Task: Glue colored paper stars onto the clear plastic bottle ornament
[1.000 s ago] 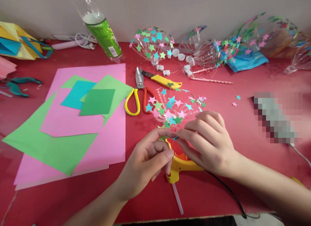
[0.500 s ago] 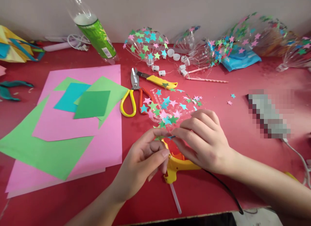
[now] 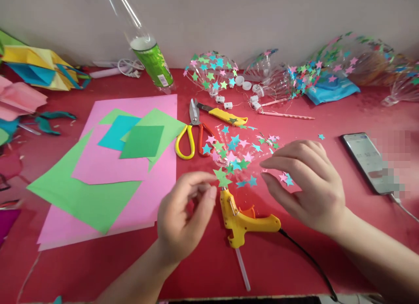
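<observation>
My left hand (image 3: 186,212) hovers beside the glue gun's nozzle, its index finger stretched toward a green paper star (image 3: 222,177) and its thumb apart. Nothing shows between those fingers. To the right, my right hand (image 3: 304,186) is raised over the table with thumb and index finger separated, also holding nothing visible. Between the hands lies a yellow glue gun (image 3: 258,224) with a clear glue stick (image 3: 242,269) out of its back end. Just beyond it is a clear plastic piece covered in pink, blue and green stars (image 3: 231,156). Loose stars (image 3: 288,179) lie near my right hand.
Scissors (image 3: 194,125) and a yellow cutter knife (image 3: 225,115) lie behind the stars. Coloured paper sheets (image 3: 81,199) spread on the left. A green-labelled bottle (image 3: 152,64) and star-covered plastic shapes (image 3: 211,70) line the wall. A phone (image 3: 366,162) lies at right; the gun's black cord (image 3: 307,260) runs toward the front edge.
My hands have parted, the right one moving away to the right. The small blue piece between my fingertips is no longer held. The view has swung left, so everything sits farther right.
</observation>
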`<state>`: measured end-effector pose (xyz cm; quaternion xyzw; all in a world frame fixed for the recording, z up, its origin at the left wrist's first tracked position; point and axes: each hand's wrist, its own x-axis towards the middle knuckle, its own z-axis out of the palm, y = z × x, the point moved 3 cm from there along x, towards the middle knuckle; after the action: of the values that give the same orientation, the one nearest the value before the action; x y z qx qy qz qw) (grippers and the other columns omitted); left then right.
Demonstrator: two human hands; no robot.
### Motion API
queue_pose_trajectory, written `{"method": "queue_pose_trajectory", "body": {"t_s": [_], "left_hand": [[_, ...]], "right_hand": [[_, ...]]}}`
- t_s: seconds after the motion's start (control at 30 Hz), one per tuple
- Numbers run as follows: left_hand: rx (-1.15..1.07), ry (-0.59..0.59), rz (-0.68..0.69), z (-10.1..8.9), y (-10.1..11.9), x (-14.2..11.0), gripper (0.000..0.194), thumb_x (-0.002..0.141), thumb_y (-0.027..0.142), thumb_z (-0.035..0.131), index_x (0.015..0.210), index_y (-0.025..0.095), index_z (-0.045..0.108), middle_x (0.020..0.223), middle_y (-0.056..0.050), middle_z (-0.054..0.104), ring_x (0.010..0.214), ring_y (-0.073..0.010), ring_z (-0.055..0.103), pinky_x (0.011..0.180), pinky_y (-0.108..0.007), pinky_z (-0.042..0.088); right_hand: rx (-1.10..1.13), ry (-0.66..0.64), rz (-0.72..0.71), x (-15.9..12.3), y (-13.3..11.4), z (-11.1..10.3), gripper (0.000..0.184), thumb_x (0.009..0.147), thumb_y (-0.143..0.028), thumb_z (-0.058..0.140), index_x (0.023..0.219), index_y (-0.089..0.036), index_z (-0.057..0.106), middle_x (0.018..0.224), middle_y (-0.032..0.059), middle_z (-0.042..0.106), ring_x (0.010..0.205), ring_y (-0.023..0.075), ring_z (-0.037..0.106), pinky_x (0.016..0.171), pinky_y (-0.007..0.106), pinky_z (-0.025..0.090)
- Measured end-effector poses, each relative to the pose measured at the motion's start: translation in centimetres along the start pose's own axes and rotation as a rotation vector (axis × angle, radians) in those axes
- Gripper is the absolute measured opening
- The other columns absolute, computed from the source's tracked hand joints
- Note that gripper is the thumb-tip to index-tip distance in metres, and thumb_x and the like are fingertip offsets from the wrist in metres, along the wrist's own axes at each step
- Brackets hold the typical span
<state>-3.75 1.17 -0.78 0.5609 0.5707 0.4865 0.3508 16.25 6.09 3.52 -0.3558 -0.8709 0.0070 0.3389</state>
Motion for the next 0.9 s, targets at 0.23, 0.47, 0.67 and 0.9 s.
{"method": "queue_pose_trajectory", "body": {"t_s": [0.23,0.47,0.67,0.9], "left_hand": [[-0.084,-0.009,-0.134,-0.1,-1.9,2.7,0.017,0.087,0.023,0.056,0.101,0.018,0.064,0.066,0.003,0.052,0.048,-0.0068,0.044,0.043,-0.02,0.034],[-0.097,-0.065,-0.127,0.6,-1.6,2.2,0.013,0.084,0.026,0.06,0.093,0.017,0.06,0.057,0.006,0.047,0.047,-0.0072,0.039,0.045,-0.021,0.031],[-0.032,-0.161,-0.097,1.3,-1.8,1.7,0.017,0.082,0.028,0.064,0.094,0.017,0.062,0.055,0.007,0.044,0.049,-0.0082,0.039,0.047,-0.022,0.032],[-0.093,-0.195,-0.099,2.0,-1.9,1.3,0.019,0.083,0.024,0.061,0.101,0.017,0.066,0.058,0.006,0.045,0.05,-0.0081,0.042,0.048,-0.022,0.035]], "right_hand": [[-0.018,-0.057,-0.043,0.1,-0.4,0.0,0.011,0.088,-0.018,0.06,0.099,-0.018,0.06,0.094,0.0069,0.067,0.086,0.0205,0.057,0.077,0.038,0.044],[-0.079,-0.13,-0.199,-0.7,-1.9,1.6,0.029,0.091,-0.037,0.055,0.112,-0.018,0.064,0.124,0.0122,0.06,0.114,0.0293,0.049,0.099,0.052,0.039],[-0.152,-0.067,-0.268,-1.5,-2.6,2.3,0.021,0.087,-0.034,0.062,0.099,-0.018,0.066,0.12,0.0105,0.064,0.114,0.0267,0.049,0.105,0.052,0.037],[-0.296,-0.017,-0.182,-1.9,-2.2,3.2,0.019,0.086,-0.035,0.061,0.095,-0.018,0.065,0.119,0.0107,0.065,0.114,0.0271,0.05,0.105,0.052,0.036]]}}
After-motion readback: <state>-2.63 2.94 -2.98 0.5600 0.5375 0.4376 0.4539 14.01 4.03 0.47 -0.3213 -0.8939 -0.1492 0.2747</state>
